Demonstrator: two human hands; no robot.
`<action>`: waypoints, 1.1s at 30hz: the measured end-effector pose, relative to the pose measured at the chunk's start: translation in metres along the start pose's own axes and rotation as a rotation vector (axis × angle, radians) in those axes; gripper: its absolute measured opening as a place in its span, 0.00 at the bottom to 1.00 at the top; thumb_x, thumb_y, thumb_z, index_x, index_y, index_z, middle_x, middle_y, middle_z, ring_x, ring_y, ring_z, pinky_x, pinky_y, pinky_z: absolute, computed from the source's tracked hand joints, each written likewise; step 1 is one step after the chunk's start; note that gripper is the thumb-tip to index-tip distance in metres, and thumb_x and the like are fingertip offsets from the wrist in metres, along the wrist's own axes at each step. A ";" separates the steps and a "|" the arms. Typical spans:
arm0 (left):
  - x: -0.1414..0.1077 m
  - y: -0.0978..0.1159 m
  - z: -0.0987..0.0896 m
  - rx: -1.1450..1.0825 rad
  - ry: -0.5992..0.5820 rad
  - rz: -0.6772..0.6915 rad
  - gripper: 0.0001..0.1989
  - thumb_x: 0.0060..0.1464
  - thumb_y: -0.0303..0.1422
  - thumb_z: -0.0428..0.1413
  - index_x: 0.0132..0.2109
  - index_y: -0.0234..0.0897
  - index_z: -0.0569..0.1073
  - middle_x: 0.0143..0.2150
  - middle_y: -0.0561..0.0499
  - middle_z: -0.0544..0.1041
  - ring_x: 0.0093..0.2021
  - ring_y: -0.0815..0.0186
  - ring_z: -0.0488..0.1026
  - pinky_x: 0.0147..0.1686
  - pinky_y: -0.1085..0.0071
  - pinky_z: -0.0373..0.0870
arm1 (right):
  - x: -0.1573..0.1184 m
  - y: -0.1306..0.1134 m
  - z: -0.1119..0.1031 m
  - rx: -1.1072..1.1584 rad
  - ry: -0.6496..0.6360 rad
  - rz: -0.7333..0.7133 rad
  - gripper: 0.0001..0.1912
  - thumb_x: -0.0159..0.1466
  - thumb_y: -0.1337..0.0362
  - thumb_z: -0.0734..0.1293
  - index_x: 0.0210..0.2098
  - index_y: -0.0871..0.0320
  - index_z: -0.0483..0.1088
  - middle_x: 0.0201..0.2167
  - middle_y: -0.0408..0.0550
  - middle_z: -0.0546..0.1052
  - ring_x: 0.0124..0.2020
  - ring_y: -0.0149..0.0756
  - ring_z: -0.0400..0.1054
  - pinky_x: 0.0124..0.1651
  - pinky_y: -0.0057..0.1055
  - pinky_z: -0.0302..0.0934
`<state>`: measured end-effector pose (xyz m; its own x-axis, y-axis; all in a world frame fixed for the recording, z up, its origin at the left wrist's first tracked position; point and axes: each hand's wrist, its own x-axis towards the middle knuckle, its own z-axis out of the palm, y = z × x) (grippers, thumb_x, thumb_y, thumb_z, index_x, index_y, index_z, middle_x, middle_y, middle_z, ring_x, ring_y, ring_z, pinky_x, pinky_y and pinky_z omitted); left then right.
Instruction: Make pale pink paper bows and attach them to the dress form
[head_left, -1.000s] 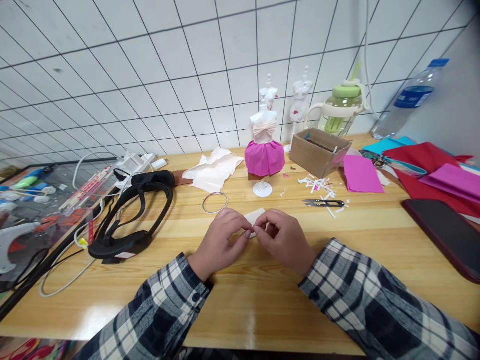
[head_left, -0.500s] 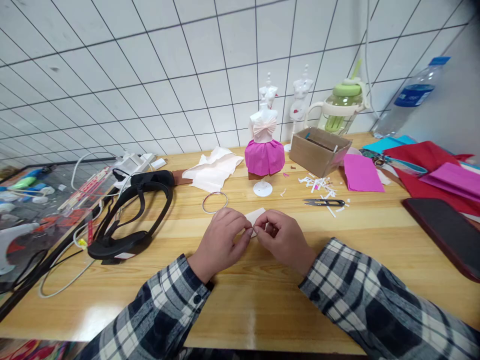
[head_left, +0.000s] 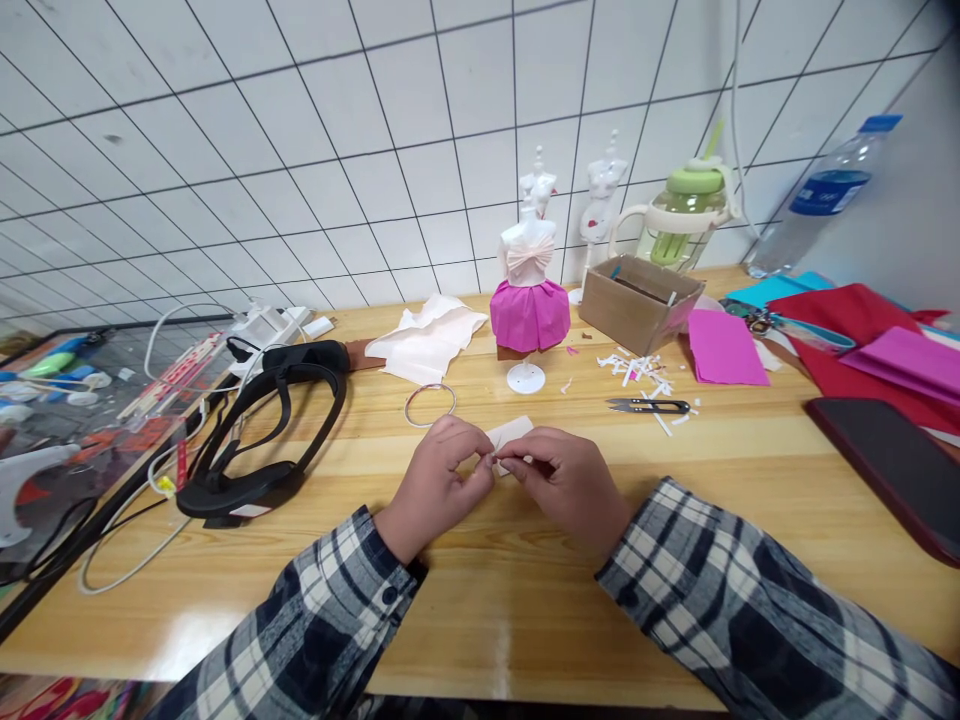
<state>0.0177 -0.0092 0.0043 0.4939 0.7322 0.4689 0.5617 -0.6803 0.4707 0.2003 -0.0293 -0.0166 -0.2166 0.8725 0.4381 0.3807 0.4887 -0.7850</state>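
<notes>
Head view: left hand (head_left: 435,485) and right hand (head_left: 577,485), fingers pinching pale paper (head_left: 511,431) well behind the desk's (head_left: 510,630) front edge, sit slightly further left, baring more of it, so shaping seems unfinished.

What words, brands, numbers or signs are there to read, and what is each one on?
No word, brand, number or sign can be read for sure.
Clear plastic bottle with a blue cap: pale marks on its blue label, too blurred to read.
Black curved headset: its white sticker is too small to tell whether anything is printed.
Small pale flat piece: no writing visible.
</notes>
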 end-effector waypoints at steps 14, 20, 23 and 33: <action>-0.002 0.000 -0.002 -0.094 -0.039 -0.114 0.07 0.54 0.23 0.50 0.31 0.37 0.70 0.31 0.52 0.74 0.36 0.65 0.68 0.39 0.68 0.65 | -0.002 0.005 0.001 -0.133 -0.043 -0.079 0.09 0.66 0.67 0.64 0.40 0.55 0.77 0.32 0.44 0.80 0.32 0.31 0.72 0.36 0.27 0.62; -0.001 0.001 -0.002 -0.108 -0.043 -0.133 0.08 0.54 0.23 0.50 0.30 0.37 0.71 0.31 0.52 0.74 0.36 0.65 0.69 0.40 0.67 0.65 | 0.000 -0.001 -0.003 -0.186 0.007 -0.106 0.09 0.65 0.67 0.64 0.41 0.56 0.76 0.35 0.45 0.79 0.33 0.31 0.71 0.36 0.27 0.62; -0.001 0.001 -0.001 -0.103 -0.054 -0.146 0.08 0.55 0.25 0.49 0.31 0.37 0.71 0.31 0.51 0.74 0.36 0.64 0.69 0.40 0.66 0.65 | 0.000 -0.002 -0.004 -0.182 -0.005 -0.103 0.09 0.65 0.66 0.64 0.41 0.56 0.76 0.35 0.44 0.79 0.31 0.30 0.70 0.34 0.26 0.62; -0.001 -0.001 0.002 -0.048 -0.058 -0.149 0.08 0.57 0.27 0.51 0.33 0.38 0.74 0.32 0.50 0.77 0.36 0.64 0.71 0.40 0.66 0.66 | 0.000 0.001 -0.003 -0.196 -0.026 -0.053 0.10 0.65 0.64 0.65 0.43 0.56 0.75 0.35 0.45 0.79 0.29 0.30 0.70 0.34 0.27 0.61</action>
<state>0.0183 -0.0090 0.0021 0.4454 0.8249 0.3480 0.5999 -0.5635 0.5680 0.2034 -0.0291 -0.0159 -0.2631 0.8465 0.4629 0.5350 0.5273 -0.6601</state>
